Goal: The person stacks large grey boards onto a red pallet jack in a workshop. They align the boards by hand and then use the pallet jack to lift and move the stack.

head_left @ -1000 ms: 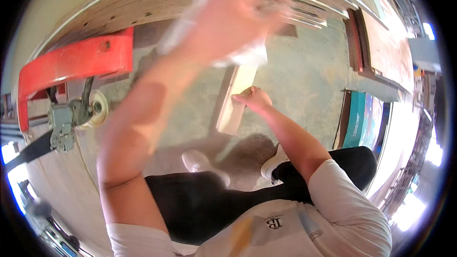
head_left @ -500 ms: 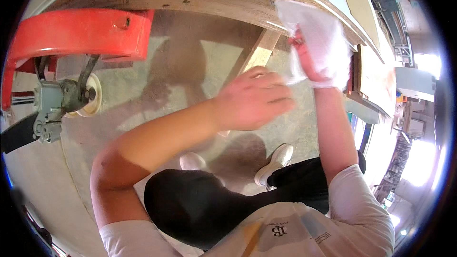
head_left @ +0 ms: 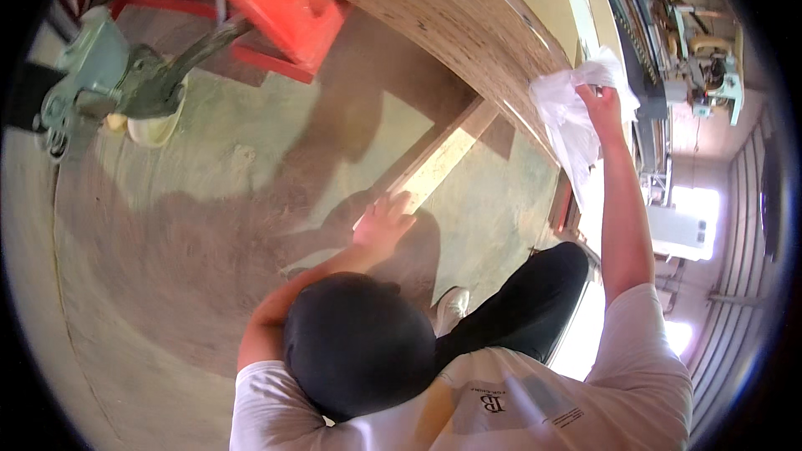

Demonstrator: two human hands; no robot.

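Observation:
My right hand [head_left: 607, 114] is raised at the edge of the stacked boards [head_left: 443, 21], its fingers closed on a thin white cloth or film [head_left: 558, 104]. The crumpled sheet drapes over the boards' corner and hangs down the side; whether it is fabric or plastic I cannot tell. Lower down, my left hand [head_left: 386, 224] has its fingers apart, at the near end of a pale wooden batten [head_left: 447, 159] that juts from under the stack. It overlaps the batten in view; contact is not clear.
A red metal frame [head_left: 280, 12] with a grey caster mechanism [head_left: 96, 63] and pale wheel [head_left: 159, 121] stands at the upper left. Concrete floor [head_left: 200, 242] lies below. Machinery [head_left: 710, 75] stands at the far right.
My left hand has moved down and left, away from the cloth, to the batten's end. My right hand has shifted right with the cloth. The view has turned and my body leans lower.

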